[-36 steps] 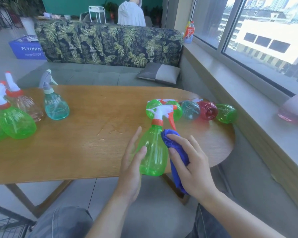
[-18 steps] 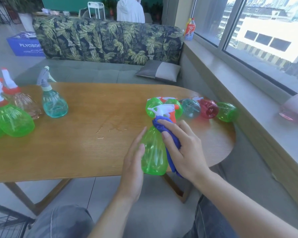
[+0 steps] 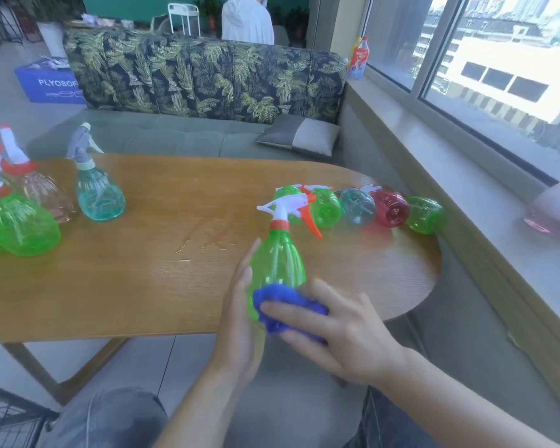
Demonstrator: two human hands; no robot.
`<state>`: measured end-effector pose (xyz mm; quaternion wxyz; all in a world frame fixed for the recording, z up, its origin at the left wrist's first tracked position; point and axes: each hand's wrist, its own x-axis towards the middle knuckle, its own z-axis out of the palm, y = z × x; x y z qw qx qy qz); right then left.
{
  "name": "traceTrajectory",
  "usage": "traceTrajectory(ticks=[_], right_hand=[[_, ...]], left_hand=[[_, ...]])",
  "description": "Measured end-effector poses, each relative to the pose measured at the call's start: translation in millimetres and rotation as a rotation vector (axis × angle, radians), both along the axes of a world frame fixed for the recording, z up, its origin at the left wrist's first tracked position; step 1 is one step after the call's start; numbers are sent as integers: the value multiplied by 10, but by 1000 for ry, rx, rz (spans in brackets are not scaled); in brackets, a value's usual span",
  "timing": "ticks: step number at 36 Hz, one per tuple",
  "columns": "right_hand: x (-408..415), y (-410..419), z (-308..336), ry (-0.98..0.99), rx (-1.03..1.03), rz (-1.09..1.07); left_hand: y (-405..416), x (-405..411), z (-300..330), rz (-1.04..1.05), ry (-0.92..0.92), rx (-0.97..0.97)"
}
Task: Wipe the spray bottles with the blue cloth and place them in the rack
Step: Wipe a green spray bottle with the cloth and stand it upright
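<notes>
Held bottle (image 3: 280,260) before 5 lying bottles (image 3: 359,206).

From my feed: wooden table (image 3: 117,286) with a small wet smear (image 3: 204,244) mid-top. Behind it a grey bench with a leaf-print backrest (image 3: 204,82) and a grey cushion (image 3: 299,135). A blue cardboard box (image 3: 50,84) sits on the floor far left, a white stool (image 3: 183,16) and a person in white (image 3: 247,22) further back. Window (image 3: 498,56) on the right with a red-labelled bottle (image 3: 358,58) on its sill.
</notes>
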<state>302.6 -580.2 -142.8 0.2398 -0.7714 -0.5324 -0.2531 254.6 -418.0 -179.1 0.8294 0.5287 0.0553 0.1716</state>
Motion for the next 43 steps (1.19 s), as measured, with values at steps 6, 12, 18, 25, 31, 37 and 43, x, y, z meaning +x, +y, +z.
traceTrajectory(ticks=[6,12,18,25,31,37,43], right_hand=[[277,163,207,269,210,-261],[154,280,22,277,161,-280],[-56,206,-260,-42,-46,-32],[35,149,35,-38,-12,-12],[283,299,286,227,230,-252],[158,315,39,232,163,-262],[-3,242,-157,-9,9,-99]], left_hand=[[-30,66,-47,26,6,76],[9,92,-104,52,48,80],[65,7,-7,21,89,-74],[99,26,75,66,27,-48],[63,62,-39,47,-6,77],[84,63,-74,70,42,63],[105,4,-38,26,84,-23]])
